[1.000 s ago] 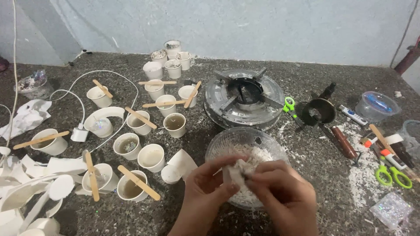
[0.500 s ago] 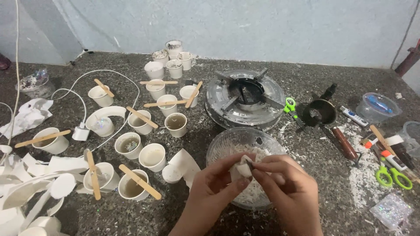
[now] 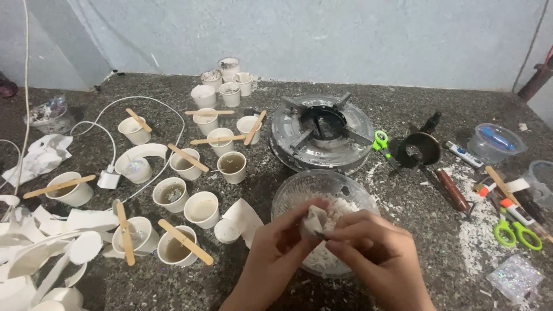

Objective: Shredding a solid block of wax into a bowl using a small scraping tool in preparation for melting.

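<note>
Your left hand (image 3: pixel 271 253) and right hand (image 3: pixel 374 259), low in the frame's centre, pinch a pale wax lump (image 3: pixel 315 220) between their fingers, directly over the clear bowl (image 3: pixel 288 193). Keep it there so the shavings drop inside; a small blade may be in the right hand. Beyond stands the burner (image 3: pixel 322 129).

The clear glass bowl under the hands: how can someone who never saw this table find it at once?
Start at the round metal gas burner in the middle of the dark speckled counter. Directly in front of it, nearer the camera, sits the glass bowl with white flakes inside, and both hands meet over it. Unlike the small white paper cups to its left, it is wide and transparent.
</note>
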